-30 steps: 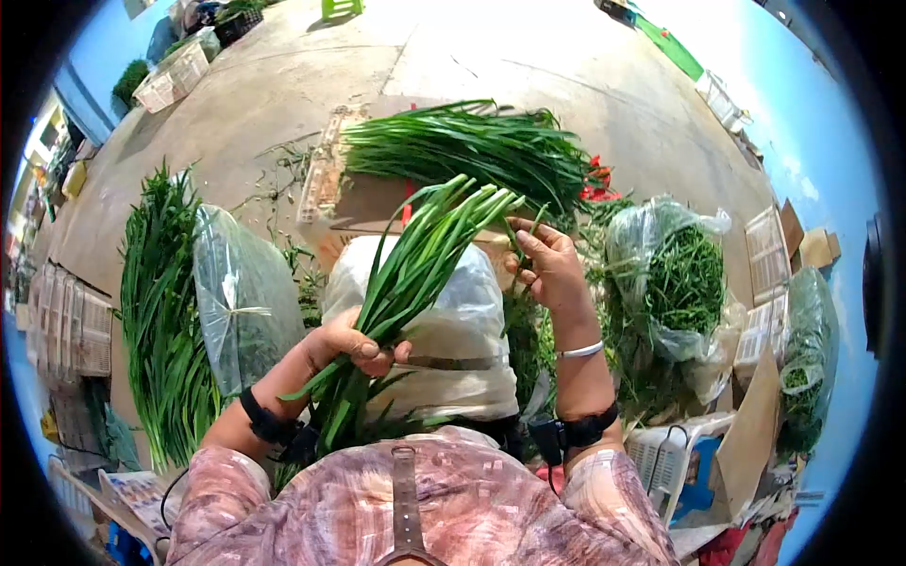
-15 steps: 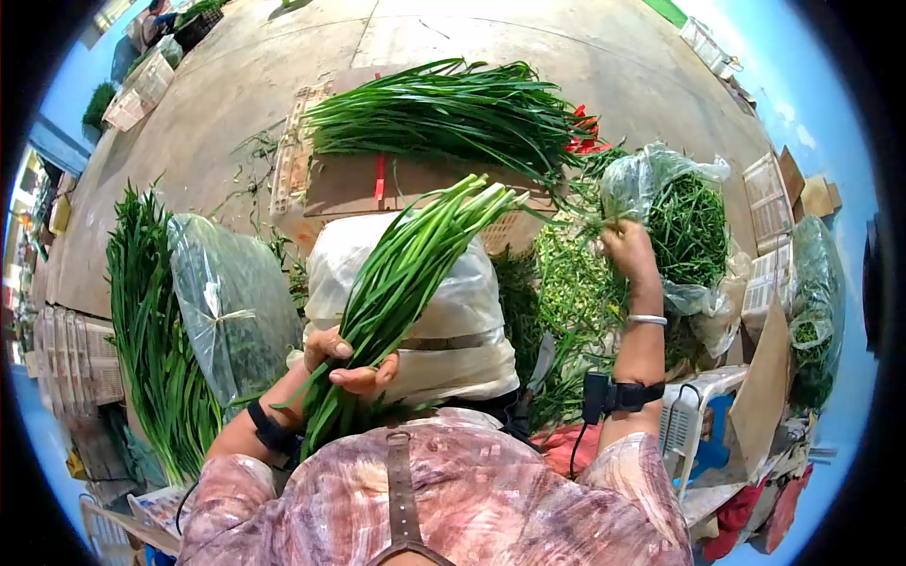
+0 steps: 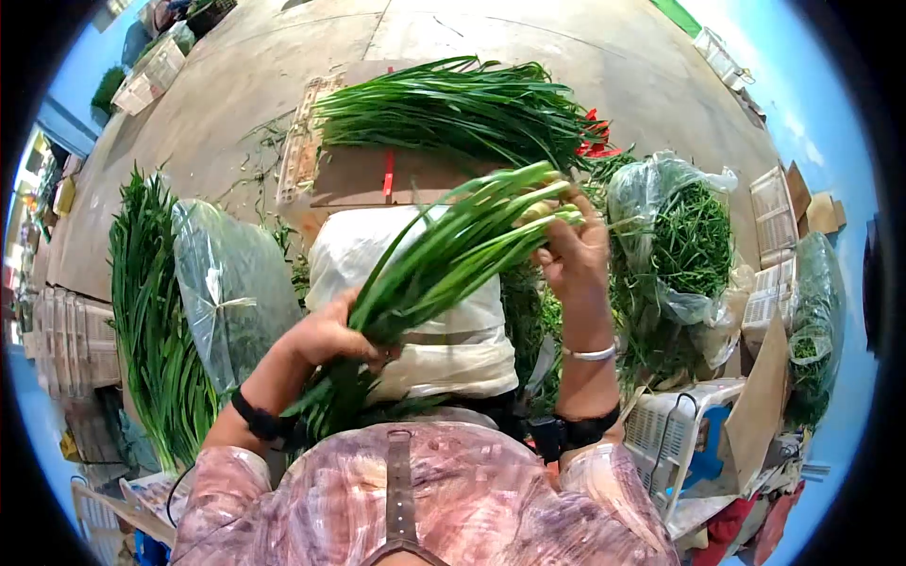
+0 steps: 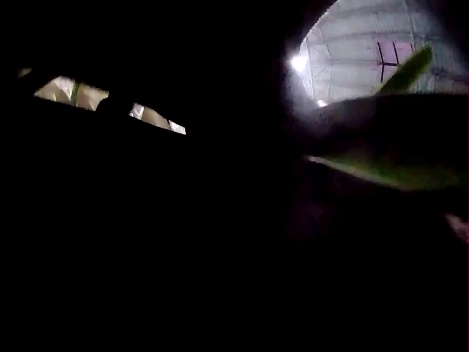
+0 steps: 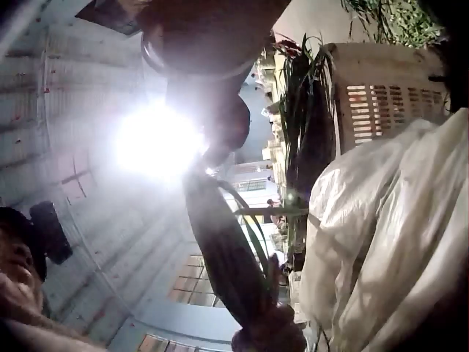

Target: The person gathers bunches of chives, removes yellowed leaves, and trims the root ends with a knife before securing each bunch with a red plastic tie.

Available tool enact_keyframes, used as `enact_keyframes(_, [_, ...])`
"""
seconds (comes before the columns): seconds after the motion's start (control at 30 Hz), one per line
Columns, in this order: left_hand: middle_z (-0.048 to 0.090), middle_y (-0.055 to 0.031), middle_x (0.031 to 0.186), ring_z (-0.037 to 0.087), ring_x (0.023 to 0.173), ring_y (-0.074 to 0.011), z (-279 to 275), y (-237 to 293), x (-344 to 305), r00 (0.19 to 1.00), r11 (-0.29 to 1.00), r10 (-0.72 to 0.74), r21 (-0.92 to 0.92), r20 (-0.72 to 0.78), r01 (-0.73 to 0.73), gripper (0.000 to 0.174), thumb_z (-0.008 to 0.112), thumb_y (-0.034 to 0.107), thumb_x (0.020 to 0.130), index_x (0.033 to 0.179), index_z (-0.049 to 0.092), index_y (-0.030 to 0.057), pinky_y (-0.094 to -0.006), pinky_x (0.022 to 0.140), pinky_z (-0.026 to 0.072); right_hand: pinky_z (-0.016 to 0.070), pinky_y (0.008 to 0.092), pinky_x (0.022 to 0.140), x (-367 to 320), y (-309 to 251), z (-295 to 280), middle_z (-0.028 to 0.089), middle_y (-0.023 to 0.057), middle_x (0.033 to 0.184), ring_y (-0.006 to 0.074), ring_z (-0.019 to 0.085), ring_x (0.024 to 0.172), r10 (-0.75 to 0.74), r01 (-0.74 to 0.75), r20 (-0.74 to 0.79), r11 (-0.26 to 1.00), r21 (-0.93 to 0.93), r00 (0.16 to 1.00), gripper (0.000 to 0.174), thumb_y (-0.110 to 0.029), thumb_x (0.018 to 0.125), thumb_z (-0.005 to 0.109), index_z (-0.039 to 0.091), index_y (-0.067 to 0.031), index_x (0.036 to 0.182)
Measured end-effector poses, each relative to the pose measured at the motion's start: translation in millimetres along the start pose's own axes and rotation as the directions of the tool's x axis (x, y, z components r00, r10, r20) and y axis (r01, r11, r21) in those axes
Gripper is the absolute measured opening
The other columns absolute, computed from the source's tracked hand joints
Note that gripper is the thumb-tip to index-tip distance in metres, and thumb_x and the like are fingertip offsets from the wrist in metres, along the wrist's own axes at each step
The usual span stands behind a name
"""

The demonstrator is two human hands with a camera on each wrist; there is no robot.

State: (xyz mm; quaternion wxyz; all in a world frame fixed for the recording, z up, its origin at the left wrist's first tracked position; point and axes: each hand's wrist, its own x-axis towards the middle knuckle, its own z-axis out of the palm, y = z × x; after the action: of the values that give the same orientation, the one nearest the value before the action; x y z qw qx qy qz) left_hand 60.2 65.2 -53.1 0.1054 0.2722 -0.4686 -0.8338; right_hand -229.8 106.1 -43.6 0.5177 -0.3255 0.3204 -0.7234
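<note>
In the head view the left hand (image 3: pixel 338 332) grips a bunch of long green leafy stalks (image 3: pixel 444 247) around its lower, leafy part. The right hand (image 3: pixel 578 247) is at the pale stalk ends, its fingers bent round them and pinching there. The bunch slants up to the right over a white plastic-wrapped bundle (image 3: pixel 363 247). In the right wrist view the bunch (image 5: pixel 223 253) runs between the two hands, with the left hand (image 5: pixel 270 331) at its lower end. The left wrist view is mostly dark, with a green leaf (image 4: pixel 407 174) showing.
A pile of stalks (image 3: pixel 453 108) lies on a cardboard-topped crate ahead. More stalks (image 3: pixel 156 321) and a clear bag (image 3: pixel 231 292) stand at the left. At the right are an open bag of greens (image 3: pixel 694 241), loose trimmings, crates (image 3: pixel 772 222) and a white stool (image 3: pixel 661 434).
The right hand first went out right toward the loose trimmings and open bag, then came back to the pale stalk ends. The left hand kept its hold, and the bunch now tilts more to the right.
</note>
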Motion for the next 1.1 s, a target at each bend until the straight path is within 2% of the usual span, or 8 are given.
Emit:
enact_keyframes(0.13, [0.058, -0.0129, 0.079, 0.053, 0.060, -0.0180, -18.9, -13.6, 12.8, 0.991, 0.981, -0.097, -0.179, -0.090, 0.080, 0.051, 0.062, -0.001, 0.067, 0.115, 0.046, 0.0008, -0.0286, 0.055, 0.0451, 0.0394, 0.0191, 0.041, -0.1, 36.8, -43.0, 0.060, 0.0042, 0.075, 0.0095, 0.057, 0.057, 0.241, -0.334, -0.267, 0.856, -0.394, 0.933, 0.021, -0.007, 0.080, 0.063, 0.059, -0.0019, 0.100])
enact_keyframes(0.27, [0.056, -0.0147, 0.083, 0.051, 0.058, -0.0186, -24.4, -36.0, 1.6, 0.998, 0.887, -0.060, -0.459, -0.022, 0.043, 0.048, 0.061, 0.003, 0.072, 0.116, 0.044, 0.0018, -0.0267, 0.056, 0.0442, 0.0371, 0.0170, 0.046, -19.7, 40.7, -51.2, 0.060, 0.0027, 0.069, 0.0052, 0.051, 0.052, 0.260, -0.346, -0.279, 0.878, -0.331, 0.925, 0.015, -0.010, 0.080, 0.065, 0.063, -0.0010, 0.091])
enact_keyframes(0.47, [0.054, -0.0159, 0.085, 0.047, 0.054, -0.0142, -28.2, -44.0, 9.5, 0.991, 0.830, -0.049, -0.546, 0.127, 0.111, 0.045, 0.061, 0.006, 0.075, 0.116, 0.042, 0.0021, -0.0261, 0.048, 0.0397, 0.0459, 0.0257, 0.060, -5.2, 30.7, -69.3, 0.063, 0.0064, 0.076, 0.0147, 0.060, 0.070, 0.232, -0.198, -0.057, 0.647, -0.736, 0.971, 0.016, -0.010, 0.075, 0.066, 0.065, -0.0008, 0.089])
enact_keyframes(0.53, [0.054, -0.0155, 0.085, 0.046, 0.053, -0.0133, -24.6, -41.6, 9.1, 0.993, 0.823, -0.061, -0.557, 0.106, 0.110, 0.045, 0.060, 0.005, 0.075, 0.116, 0.042, 0.0021, -0.0255, 0.047, 0.0384, 0.0469, 0.0343, 0.075, -5.7, 35.5, -56.0, 0.063, 0.0141, 0.088, 0.0242, 0.060, 0.086, -0.046, 0.170, 0.164, 0.357, -0.918, 0.985, 0.016, -0.010, 0.075, 0.065, 0.065, -0.0016, 0.088])
enact_keyframes(0.6, [0.054, -0.0152, 0.084, 0.045, 0.052, -0.0124, -21.0, -39.8, 9.9, 0.993, 0.818, -0.073, -0.564, 0.090, 0.111, 0.044, 0.060, 0.005, 0.076, 0.116, 0.041, 0.0022, -0.0250, 0.046, 0.0372, 0.0427, 0.0409, 0.086, -12.3, 35.1, -39.9, 0.058, 0.0197, 0.105, 0.0335, 0.054, 0.100, -0.021, 0.084, 0.083, 0.400, -0.913, 0.996, 0.020, -0.014, 0.074, 0.066, 0.064, -0.0034, 0.090])
enact_keyframes(0.67, [0.054, -0.0154, 0.084, 0.044, 0.051, -0.0121, -18.7, -38.7, 10.9, 0.994, 0.838, -0.055, -0.538, 0.089, 0.095, 0.044, 0.059, 0.005, 0.076, 0.116, 0.041, 0.0021, -0.0237, 0.046, 0.0365, 0.0402, 0.0434, 0.088, -18.9, 39.9, -25.0, 0.056, 0.0160, 0.112, 0.0351, 0.051, 0.104, -0.351, 0.187, 0.142, 0.099, -0.977, 0.925, 0.027, -0.020, 0.072, 0.070, 0.062, -0.0052, 0.094])
enact_keyframes(0.8, [0.054, -0.0149, 0.083, 0.044, 0.050, -0.0120, -18.1, -41.9, 12.3, 0.995, 0.824, -0.084, -0.556, 0.062, 0.104, 0.045, 0.060, 0.004, 0.075, 0.115, 0.041, 0.0028, -0.0237, 0.046, 0.0369, 0.0354, 0.0459, 0.092, -25.5, 66.9, -18.6, 0.052, 0.0204, 0.114, 0.0362, 0.045, 0.112, -0.354, 0.213, 0.219, -0.058, -0.975, 0.909, 0.036, -0.021, 0.066, 0.074, 0.059, -0.0074, 0.096])
enact_keyframes(1.1, [0.057, -0.0142, 0.084, 0.048, 0.052, -0.0140, -15.8, -44.9, 15.4, 0.996, 0.877, -0.079, -0.472, 0.042, 0.089, 0.046, 0.066, 0.007, 0.070, 0.111, 0.045, 0.0011, -0.0248, 0.047, 0.0397, 0.0326, 0.0435, 0.098, -35.5, 49.4, -2.2, 0.053, 0.0205, 0.116, 0.0354, 0.042, 0.118, -0.434, 0.319, 0.287, 0.001, -0.948, 0.854, 0.014, -0.009, 0.067, 0.073, 0.063, -0.0047, 0.076])
